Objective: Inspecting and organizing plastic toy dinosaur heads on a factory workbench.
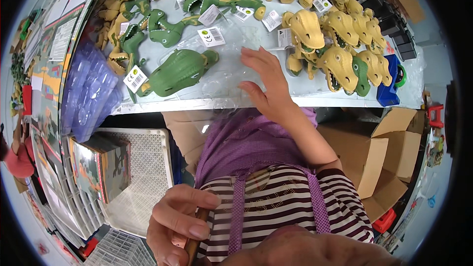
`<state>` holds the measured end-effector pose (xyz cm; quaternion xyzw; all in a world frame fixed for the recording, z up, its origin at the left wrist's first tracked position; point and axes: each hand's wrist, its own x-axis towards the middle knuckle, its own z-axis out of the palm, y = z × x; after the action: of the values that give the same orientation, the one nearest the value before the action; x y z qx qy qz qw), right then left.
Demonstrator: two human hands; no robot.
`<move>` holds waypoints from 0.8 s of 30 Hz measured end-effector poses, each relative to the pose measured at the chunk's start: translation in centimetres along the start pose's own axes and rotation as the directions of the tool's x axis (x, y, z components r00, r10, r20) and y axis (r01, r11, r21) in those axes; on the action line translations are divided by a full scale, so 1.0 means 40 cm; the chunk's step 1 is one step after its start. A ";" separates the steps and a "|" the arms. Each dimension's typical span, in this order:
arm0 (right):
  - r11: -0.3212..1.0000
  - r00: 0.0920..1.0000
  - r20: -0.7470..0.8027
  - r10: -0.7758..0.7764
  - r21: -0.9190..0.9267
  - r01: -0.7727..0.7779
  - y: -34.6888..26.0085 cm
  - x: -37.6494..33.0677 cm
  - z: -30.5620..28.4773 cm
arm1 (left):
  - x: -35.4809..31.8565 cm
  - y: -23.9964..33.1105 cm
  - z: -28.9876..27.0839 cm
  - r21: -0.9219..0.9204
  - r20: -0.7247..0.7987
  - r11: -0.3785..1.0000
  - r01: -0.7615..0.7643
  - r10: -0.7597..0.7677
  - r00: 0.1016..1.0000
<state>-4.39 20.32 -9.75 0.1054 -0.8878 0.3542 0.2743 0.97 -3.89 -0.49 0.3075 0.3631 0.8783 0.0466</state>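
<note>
My right hand (268,86) is over the front of the white table, thumb and fingers apart, nothing gripped. Beside its fingertips lies a clear plastic blister tray (229,76); whether they touch it I cannot tell. To its left, a green toy dinosaur (175,74) with a white tag lies on its side. Several tan toy dinosaurs (340,66) with open jaws are bunched to the right of that hand. Close to my chest, my left hand (180,219) is closed around a narrow brown object (198,231), mostly hidden by the fingers.
More tagged dinosaurs (199,0) cover the table's far side. Nested clear plastic trays (91,88) overhang the left edge, above a camouflage-patterned box (101,167) and a white perforated crate (148,167). A blue holder (389,81) stands at right, above open cardboard boxes (374,157).
</note>
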 end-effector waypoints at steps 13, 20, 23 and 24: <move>1.000 0.999 0.043 0.011 -0.017 -0.010 -0.021 -0.036 0.025 | -0.005 0.019 -0.004 0.036 0.019 0.999 0.008 -0.008 1.000; 0.998 0.998 0.057 0.003 -0.070 0.001 -0.004 -0.045 0.036 | -0.001 0.017 -0.003 0.026 0.030 0.999 0.023 -0.024 0.999; 0.995 0.999 0.055 -0.001 -0.101 0.007 0.005 -0.045 0.038 | 0.003 0.009 -0.002 0.004 0.038 1.000 0.003 -0.004 0.999; 0.993 0.999 0.050 0.011 -0.117 -0.005 0.010 -0.047 0.039 | 0.003 0.008 -0.002 0.000 0.035 1.000 0.010 -0.010 0.999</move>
<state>-3.63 19.53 -11.96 0.0948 -0.9140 0.3001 0.2559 0.86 -4.14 -0.26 0.3209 0.3638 0.8726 0.0575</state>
